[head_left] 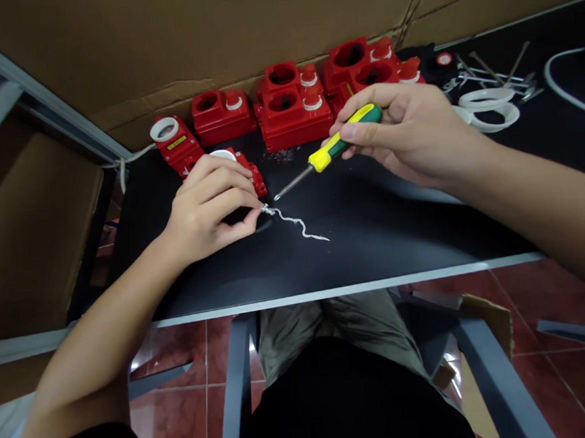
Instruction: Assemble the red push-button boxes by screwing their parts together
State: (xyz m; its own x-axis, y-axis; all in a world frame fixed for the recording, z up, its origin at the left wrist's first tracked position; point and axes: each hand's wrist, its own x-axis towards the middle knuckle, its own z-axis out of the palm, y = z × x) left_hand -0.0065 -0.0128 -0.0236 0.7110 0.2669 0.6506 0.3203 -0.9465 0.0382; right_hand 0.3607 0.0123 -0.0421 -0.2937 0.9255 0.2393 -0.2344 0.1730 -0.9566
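Note:
My right hand (pixel 401 131) grips a screwdriver (pixel 325 153) with a yellow and green handle, its metal tip pointing down and to the left. Close to that tip, my left hand (pixel 216 204) pinches the bunched end of a thin white string (pixel 300 224). The string's loose end trails across the black tabletop to the right. Just behind my left fingers lies a red plate-like part (pixel 252 172) with a white ring, partly covered by the hand. Whether the screwdriver tip touches the string I cannot tell.
Several red housings (pixel 296 128) with round openings line the cardboard wall (pixel 258 21). At the right are white rings (pixel 488 108), metal rods (pixel 507 74) and a white cable (pixel 556 87). The black table (pixel 286 273) ends in a pale front edge above my lap.

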